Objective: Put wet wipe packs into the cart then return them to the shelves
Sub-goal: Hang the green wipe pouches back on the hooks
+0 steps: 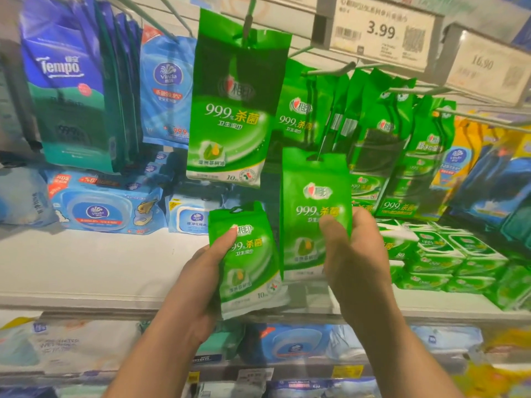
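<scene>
Right hand point(353, 254) is threading a green pack point(316, 208) onto its peg point(323, 147) at twelve o'clock; left hand point(201, 271) is clutching a second pack point(247, 262); a missed hole could drop it.

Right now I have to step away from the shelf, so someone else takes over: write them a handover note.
Left hand: holds a small green pack.
Right hand: holds a second green pack, its hang hole at a peg tip.
One matching pack hangs on the peg to the left.
Cart is not in view.
Left: hang both held packs on pegs.
</scene>
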`<state>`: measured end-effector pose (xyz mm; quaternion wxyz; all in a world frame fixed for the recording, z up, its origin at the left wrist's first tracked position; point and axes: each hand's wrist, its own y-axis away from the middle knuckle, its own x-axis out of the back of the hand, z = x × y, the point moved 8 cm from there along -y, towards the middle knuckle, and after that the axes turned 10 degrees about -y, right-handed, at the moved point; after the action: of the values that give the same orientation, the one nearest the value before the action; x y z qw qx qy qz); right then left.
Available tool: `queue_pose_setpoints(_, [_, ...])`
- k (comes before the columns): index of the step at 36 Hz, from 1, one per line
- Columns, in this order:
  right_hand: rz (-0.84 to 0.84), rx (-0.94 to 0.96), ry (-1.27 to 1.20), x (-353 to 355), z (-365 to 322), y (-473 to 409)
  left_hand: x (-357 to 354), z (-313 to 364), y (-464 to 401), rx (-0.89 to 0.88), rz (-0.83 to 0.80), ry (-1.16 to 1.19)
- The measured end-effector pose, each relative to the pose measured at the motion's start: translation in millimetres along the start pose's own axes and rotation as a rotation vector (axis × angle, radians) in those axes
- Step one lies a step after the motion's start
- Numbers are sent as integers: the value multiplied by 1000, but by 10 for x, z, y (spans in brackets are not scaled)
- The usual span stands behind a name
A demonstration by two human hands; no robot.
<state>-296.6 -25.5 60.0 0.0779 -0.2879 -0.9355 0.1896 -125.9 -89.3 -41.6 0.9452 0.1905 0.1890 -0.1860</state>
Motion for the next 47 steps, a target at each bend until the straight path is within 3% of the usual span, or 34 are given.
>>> queue_pose_setpoints(11, [121, 360, 15, 41, -850, -77, -120, 37, 89, -30, -23, 24])
queue_pose_setpoints(18, [103, 447, 35, -1, -1003, -195, -149, 55, 134, -31, -23, 43])
queue_pose_setpoints(23, [110, 369, -11, -41, -845, -241, -131, 76, 149, -29, -27, 63])
queue_pose_setpoints(36, [71, -60, -209, -242, -26, -187, -50, 111, 125, -83, -46, 71])
queue_pose_setpoints(47, [29, -316, -436, -562, 165, -395, 1, 25, 64, -30, -17, 56])
